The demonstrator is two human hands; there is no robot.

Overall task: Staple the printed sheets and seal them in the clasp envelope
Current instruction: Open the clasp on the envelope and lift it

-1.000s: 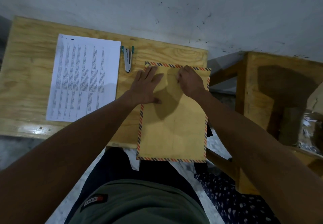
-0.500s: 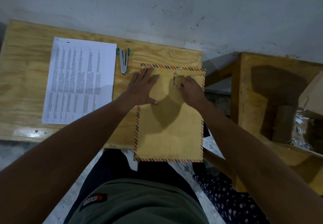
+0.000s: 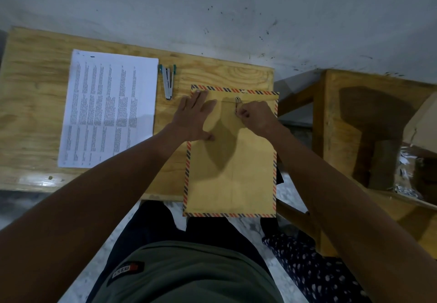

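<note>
The step in hand looked like undoing the metal clasp (image 3: 237, 104) of the clasp envelope (image 3: 230, 160), which lay flat at the worktop's (image 3: 35, 94) right end, its lower edge hanging past the near rim. The left hand (image 3: 194, 119) lay open, palm down and fingers spread, on the envelope's upper left part, gripping nothing. The right hand (image 3: 256, 118), at 3 o'clock from it, had its fingertips pinched at the clasp's lower prong. The printed sheets (image 3: 108, 111) lay well off at 9 o'clock from the envelope, seemingly unstapled, with the stapler (image 3: 168, 82) between them and the envelope. Next, by my reading, the prongs needed straightening so the flap could lift, then the stapler fetched for the sheets
</note>
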